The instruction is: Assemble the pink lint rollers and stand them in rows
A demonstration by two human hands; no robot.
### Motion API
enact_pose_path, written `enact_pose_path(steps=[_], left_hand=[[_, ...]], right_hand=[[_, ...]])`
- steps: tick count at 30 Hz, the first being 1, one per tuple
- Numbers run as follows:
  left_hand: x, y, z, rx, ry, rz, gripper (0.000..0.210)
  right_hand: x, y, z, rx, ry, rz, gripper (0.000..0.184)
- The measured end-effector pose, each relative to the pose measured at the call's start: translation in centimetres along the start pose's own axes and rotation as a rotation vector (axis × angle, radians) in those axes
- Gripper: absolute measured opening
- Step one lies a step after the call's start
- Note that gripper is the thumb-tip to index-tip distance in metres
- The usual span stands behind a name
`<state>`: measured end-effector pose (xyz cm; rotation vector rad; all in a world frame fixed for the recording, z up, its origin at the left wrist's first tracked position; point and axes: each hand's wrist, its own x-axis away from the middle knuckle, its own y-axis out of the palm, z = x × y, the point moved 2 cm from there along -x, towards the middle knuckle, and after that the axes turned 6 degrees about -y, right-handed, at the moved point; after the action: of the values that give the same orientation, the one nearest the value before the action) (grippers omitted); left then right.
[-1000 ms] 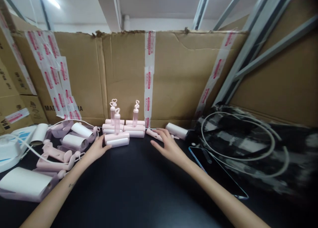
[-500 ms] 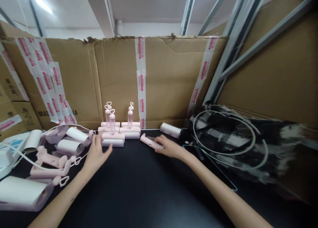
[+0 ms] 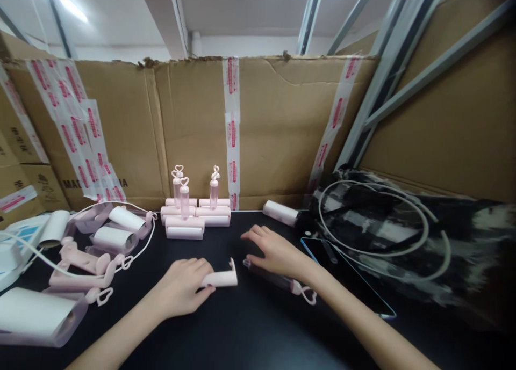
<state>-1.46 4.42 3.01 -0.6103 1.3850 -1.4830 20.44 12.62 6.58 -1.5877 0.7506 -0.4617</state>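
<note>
My left hand (image 3: 186, 285) is closed round one end of a pale pink plastic holder (image 3: 221, 278), low over the black table; the holder's upturned end piece points right. To its right, my right hand (image 3: 271, 252) is open, fingers stretched toward the left, with nothing in it. Beneath that hand and wrist lies a clear tube (image 3: 274, 277) with a pink heart-shaped ring (image 3: 308, 294) at its end, partly covered. Behind both hands stand several pink-and-white roller units (image 3: 184, 229) in rows, some with upright pink tubes (image 3: 214, 194) topped by heart rings.
Loose pink holders (image 3: 83, 260) and white rolls (image 3: 34, 308) crowd the left side, near a white cable. A single white roll (image 3: 281, 212) lies at the back right, beside a dark phone-like slab (image 3: 346, 276) and a coiled cable (image 3: 373, 249). Cardboard (image 3: 193, 128) walls the back.
The pink holder has gone from my right hand to my left, nearer me. My left hand has left the roller units. My right hand has opened, and the heart-ring tube now shows beneath it.
</note>
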Motion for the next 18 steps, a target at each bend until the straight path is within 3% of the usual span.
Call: enact_pose_path(steps=[3,6,8,12,15,18], left_hand=[[-0.1,-0.9,-1.5,0.255,-0.257,0.087,0.012],[-0.5,-0.6,-2.2,0.814,-0.439,0.160,0.029],[-0.8,0.0,-2.0,1.194,-0.492,0.129,0.041],[-0.9,0.9,-0.8,1.667,-0.561,-0.032,0.039],[-0.7,1.3,-0.2,1.743,-0.571,-0.124,0.038],[-0.6,1.9,0.1,1.739,-0.570,-0.211,0.044]], right_hand=[[0.8,0.5,1.7,0.022,0.091,-0.065,0.039],[1.7,0.7,2.0,-0.002,0.105,-0.222,0.043],[2.0,0.3,1.2,-0.052,0.049,-0.286,0.037],[1.5,-1.2,-1.9,-0.287,-0.107,-0.133,0.023],[0.9,-1.2,-3.9,-0.328,-0.153,-0.005,0.028],[0.6,-0.2,-5.0,-0.200,-0.153,0.084,0.031]])
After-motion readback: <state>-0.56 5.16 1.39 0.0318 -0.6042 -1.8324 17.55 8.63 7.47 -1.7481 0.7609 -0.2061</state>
